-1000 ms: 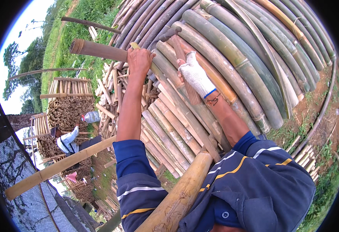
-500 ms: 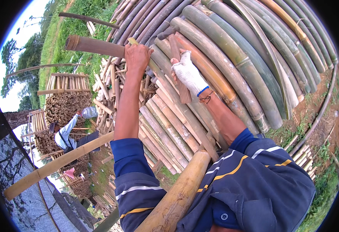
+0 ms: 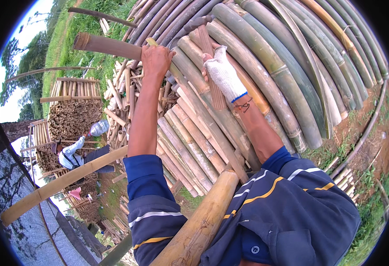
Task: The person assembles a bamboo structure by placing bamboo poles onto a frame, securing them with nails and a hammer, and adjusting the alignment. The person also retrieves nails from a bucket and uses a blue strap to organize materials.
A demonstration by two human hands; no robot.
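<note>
My right hand, in a white knitted glove with a blue cuff edge, is closed round the wooden handle of a hammer. The dark hammer head points away from me, over the far ends of the bamboo poles. My bare left hand grips a narrow bamboo strip near its far end. That strip slants down across the stacked poles toward me. Just left of this hand, a thick brown bamboo tube sticks out. The palm side of my left hand is hidden.
Large green-brown bamboo poles lie side by side ahead and right. Shorter pale poles lie below my arms. A thick yellow bamboo pole rises close to my body. At left are a bamboo rail, cut-bamboo stacks and another person with a clear jug.
The hammer and my right hand have shifted slightly to the right, and the hammer head sits farther away. My left hand keeps its grip in nearly the same place.
</note>
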